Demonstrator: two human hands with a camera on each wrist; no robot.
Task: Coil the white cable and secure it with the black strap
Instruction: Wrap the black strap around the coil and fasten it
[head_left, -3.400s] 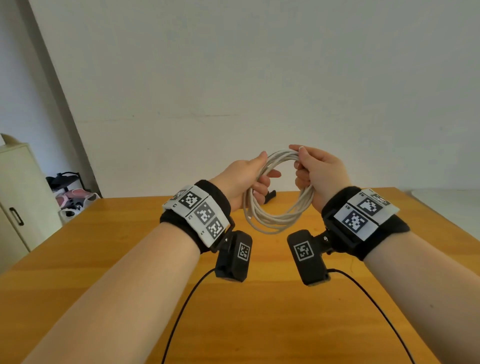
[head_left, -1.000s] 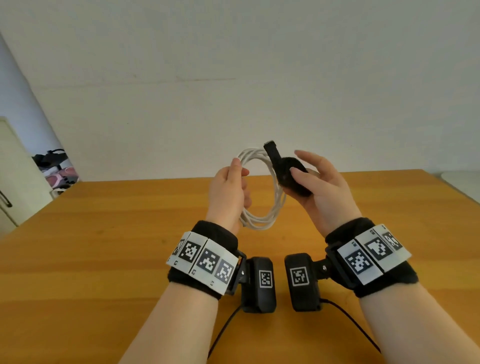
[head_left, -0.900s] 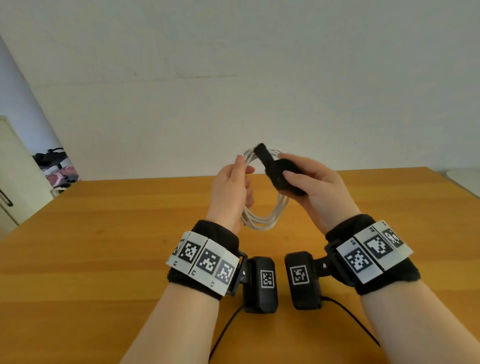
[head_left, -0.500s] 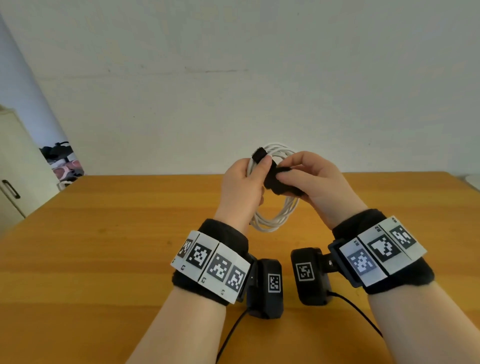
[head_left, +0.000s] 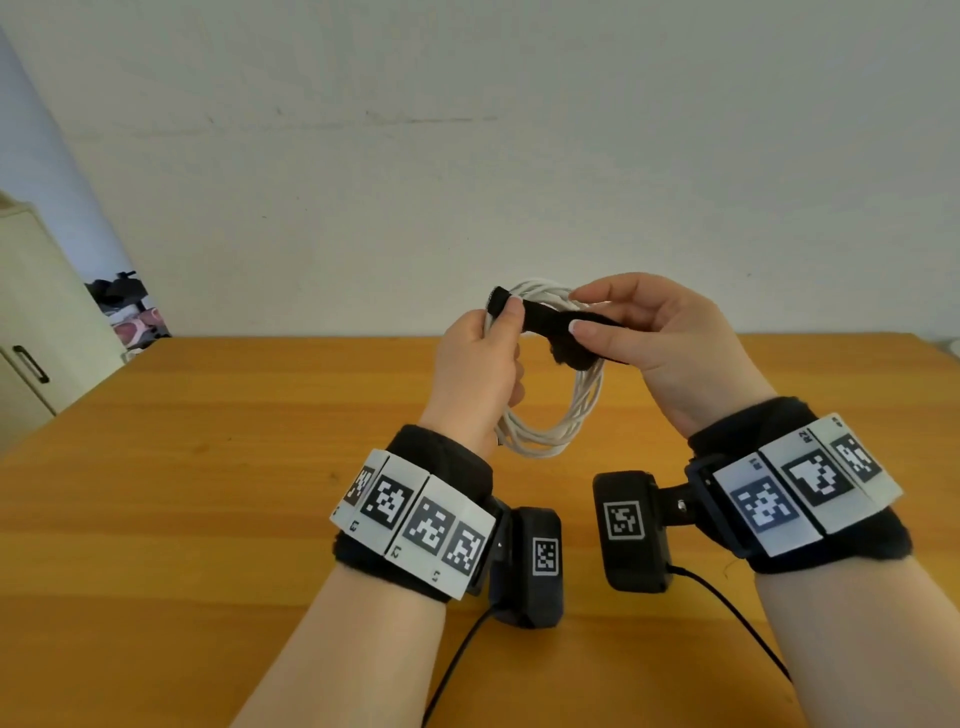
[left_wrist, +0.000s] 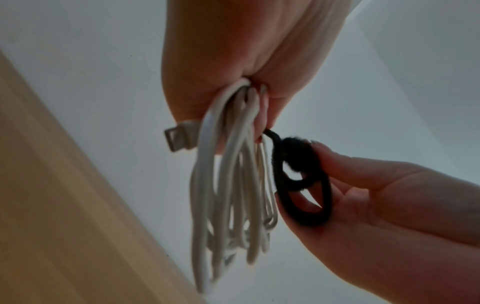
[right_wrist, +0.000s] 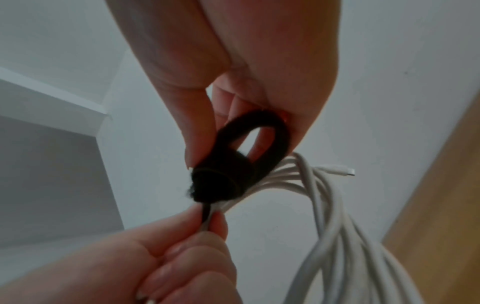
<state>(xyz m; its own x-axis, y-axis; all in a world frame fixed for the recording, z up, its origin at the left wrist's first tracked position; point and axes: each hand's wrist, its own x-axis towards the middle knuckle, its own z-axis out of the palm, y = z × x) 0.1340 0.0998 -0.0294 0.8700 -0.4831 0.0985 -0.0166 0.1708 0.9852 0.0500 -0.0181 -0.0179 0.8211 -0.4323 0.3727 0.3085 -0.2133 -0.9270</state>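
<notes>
A wide wooden table (head_left: 208, 519) fills the near part of the room, with a plain white wall (head_left: 467, 156) at its far edge and a pale cabinet (head_left: 31, 322) off to the left. Both of the person's forearms reach out over the table, each wearing a black wristband (head_left: 441, 467) with printed marker tiles and a small camera.

Held up in the air between the hands is the white cable (head_left: 550, 441), already wound into a loose coil whose loops hang down toward the table. The left hand (head_left: 478, 374) has its fingers curled round the coil's left side, and its thumb pins one end of the black strap (head_left: 550, 325) against the strands. The right hand (head_left: 670, 353) pinches the strap's rolled-up part between thumb and fingers, just right of the coil's top. A flat plug (left_wrist: 179, 137) sticks out beside the left hand.
</notes>
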